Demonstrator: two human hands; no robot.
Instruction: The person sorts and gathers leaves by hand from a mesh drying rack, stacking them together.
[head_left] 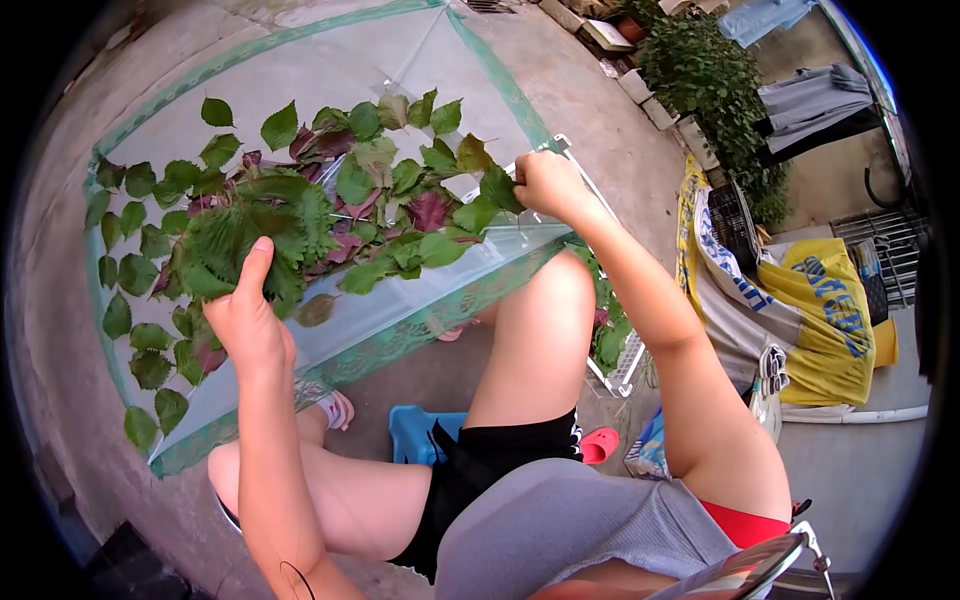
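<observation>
My left hand (250,322) is closed around a thick stack of green perilla leaves (262,222), its thumb lying on top. My right hand (553,186), fingers pinched, grips a single perilla leaf (499,190) at the right side of the spread. Both hands are above a pale mesh food cover (345,62) with green lace trim. Loose green and purple leaves (428,212) are heaped across its middle, while separate green leaves (137,273) lie flat along its left side. My right fingertips are partly hidden behind the fist.
A white wire rack (628,368) holding more leaves stands beside my knee. I sit above a blue stool (408,432); a pink clog (600,445) is on the floor. Yellow and white sacks (815,320), a leafy bush (690,85) and hanging clothes (815,105) are to the right.
</observation>
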